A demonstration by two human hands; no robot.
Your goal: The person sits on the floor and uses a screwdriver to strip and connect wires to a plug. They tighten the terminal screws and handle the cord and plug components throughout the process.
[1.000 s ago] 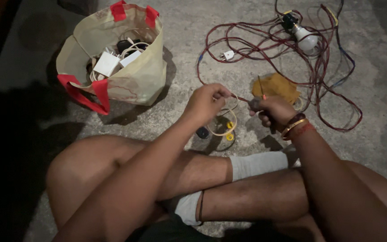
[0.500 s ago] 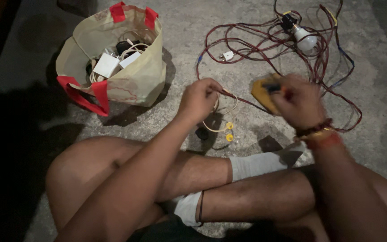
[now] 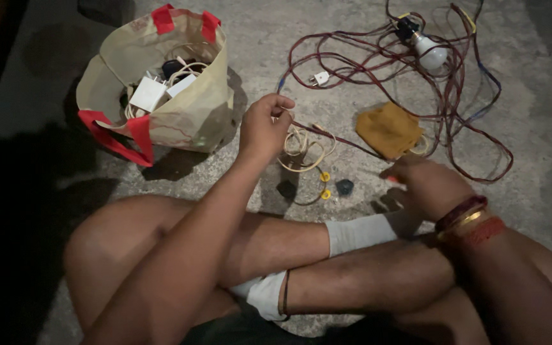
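two hands work over a rough concrete floor (image 3: 531, 211), with the person's crossed legs closing off the near side. largest nearby is the tan bag with red handles (image 3: 180, 108), standing just left of the work and holding white chargers; it hems that side. next, the tangle of dark red wire (image 3: 378, 70) sprawls across the far right, looping round a white bulb (image 3: 432, 56) and a mustard cloth (image 3: 388, 130). the left hand (image 3: 263, 128) is raised, fingers pinched shut on a small coil of cream cable (image 3: 301, 150) that hangs to the floor just beside the red wire. the right hand (image 3: 426, 185) sits low by the shin; whether it grips anything i cannot tell. smallest, two yellow bits (image 3: 325, 185) and a dark blue piece (image 3: 344, 186) lie below the coil. judging by this, keeping the coil lifted straight up, clear of the red loops, looks wise; the freest room seems to be the bare patch between bag and coil.
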